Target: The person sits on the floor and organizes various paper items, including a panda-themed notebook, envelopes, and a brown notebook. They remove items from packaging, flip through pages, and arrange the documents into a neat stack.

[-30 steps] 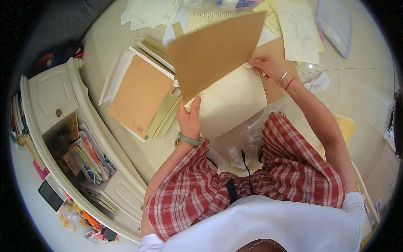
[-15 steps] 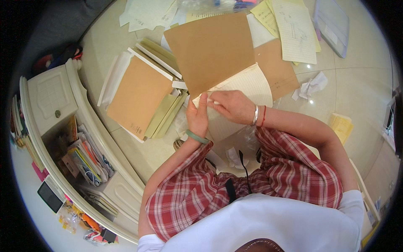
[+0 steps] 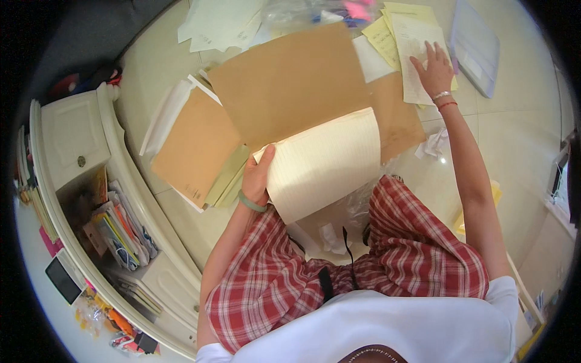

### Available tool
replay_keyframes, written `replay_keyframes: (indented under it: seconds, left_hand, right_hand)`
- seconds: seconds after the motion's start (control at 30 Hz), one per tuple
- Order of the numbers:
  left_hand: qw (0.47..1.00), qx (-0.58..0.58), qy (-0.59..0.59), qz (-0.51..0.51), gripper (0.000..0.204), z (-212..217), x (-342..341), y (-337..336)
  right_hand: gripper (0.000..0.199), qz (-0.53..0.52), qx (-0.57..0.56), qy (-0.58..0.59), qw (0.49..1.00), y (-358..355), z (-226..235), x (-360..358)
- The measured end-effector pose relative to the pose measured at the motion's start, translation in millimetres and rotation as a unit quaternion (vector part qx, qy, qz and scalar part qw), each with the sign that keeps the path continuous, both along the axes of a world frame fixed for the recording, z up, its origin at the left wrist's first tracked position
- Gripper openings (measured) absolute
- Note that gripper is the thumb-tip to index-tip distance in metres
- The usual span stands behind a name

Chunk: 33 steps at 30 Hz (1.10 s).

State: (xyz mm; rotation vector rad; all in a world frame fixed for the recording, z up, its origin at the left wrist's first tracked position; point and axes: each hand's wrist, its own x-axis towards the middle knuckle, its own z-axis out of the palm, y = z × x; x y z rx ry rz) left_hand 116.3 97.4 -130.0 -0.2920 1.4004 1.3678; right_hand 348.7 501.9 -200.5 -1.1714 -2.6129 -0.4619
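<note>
My left hand [image 3: 256, 177] grips the left edge of an open notebook [image 3: 321, 163], thumb on top of its lined cream pages. The notebook's brown cover [image 3: 290, 78] is folded back away from me. Far to the right, my right hand [image 3: 434, 69] is stretched out with its fingers spread, resting on a written sheet of lined paper [image 3: 414, 39]. Yellow sheets [image 3: 378, 36] lie beside and beneath that paper. Another brown cover or card [image 3: 396, 115] shows partly under the notebook's right side.
Brown and olive notebooks [image 3: 196, 145] are stacked at the left, near a white cabinet [image 3: 75, 142] with books in it. A clear plastic case [image 3: 477, 51] and crumpled paper [image 3: 433, 144] lie at the right. Loose white sheets [image 3: 221, 24] and a plastic bag [image 3: 290, 15] are at the back.
My right hand has left the notebook's binding and reached far right onto the lined paper. The notebook's pages now lie flatter and nearer me, with my left hand shifted slightly left and down.
</note>
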Motion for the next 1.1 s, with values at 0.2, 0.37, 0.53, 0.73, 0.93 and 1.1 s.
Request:
replay_keyframes:
  seconds: [0.2, 0.37, 0.53, 0.73, 0.93, 1.1]
  left_hand:
    - [1.0, 0.019, 0.006, -0.003, 0.033, -9, -11, -2]
    - [0.999, 0.021, -0.003, -0.03, 0.035, -3, -18, 7]
    - [0.994, 0.097, -0.046, -0.026, 0.048, 0, -24, 6]
    - [0.932, 0.258, -0.209, -0.147, 0.059, -3, -44, -19]
    - [0.974, 0.2, -0.103, -0.018, 0.069, 13, -10, 9]
    - [0.959, 0.23, -0.144, 0.075, 0.069, 21, 0, 19]
  right_hand:
    - [0.05, 0.007, -0.626, 0.285, 0.726, -75, 47, -21]
    - [0.049, -0.001, -0.82, 0.219, 0.529, -138, 60, -38]
    - [0.042, -0.113, -0.852, 0.309, 0.406, -137, 72, -43]
    - [0.024, -0.116, -0.813, 0.449, 0.353, -117, 38, -23]
    - [0.022, 0.016, -0.74, 0.442, 0.507, -135, 45, -23]
    - [0.038, 0.137, -0.641, 0.3, 0.693, -150, 103, -45]
